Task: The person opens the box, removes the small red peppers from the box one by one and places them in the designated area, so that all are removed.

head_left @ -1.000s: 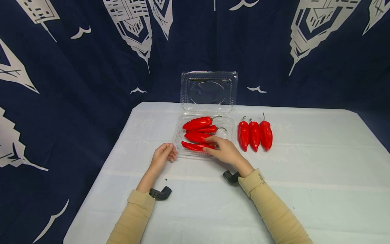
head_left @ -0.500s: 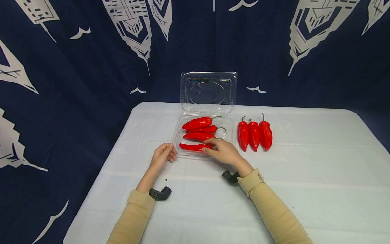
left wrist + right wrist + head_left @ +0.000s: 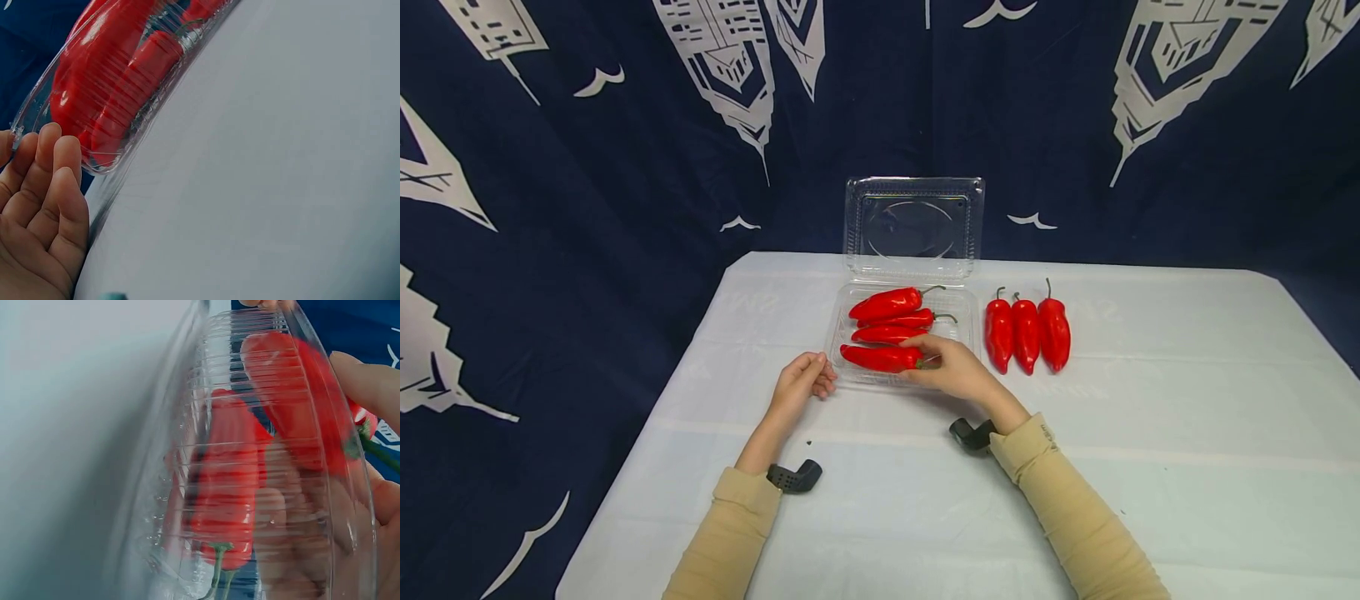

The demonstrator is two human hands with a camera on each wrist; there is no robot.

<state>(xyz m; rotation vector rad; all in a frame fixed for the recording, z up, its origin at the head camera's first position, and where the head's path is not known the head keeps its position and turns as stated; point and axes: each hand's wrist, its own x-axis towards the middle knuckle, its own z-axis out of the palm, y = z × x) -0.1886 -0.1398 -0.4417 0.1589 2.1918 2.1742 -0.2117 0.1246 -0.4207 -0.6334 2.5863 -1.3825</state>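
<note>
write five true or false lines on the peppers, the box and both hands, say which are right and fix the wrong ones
1. Three red peppers lie side by side on the table, to the right of the clear box. True.
2. The lid is closed. False: it stands open at the back.
3. The right hand holds a pepper near one end. True.
4. The left hand holds a pepper too. False: it is at the box's near left corner, with no pepper in it.
5. The stems of the table peppers point toward the person. False: they point away.
</note>
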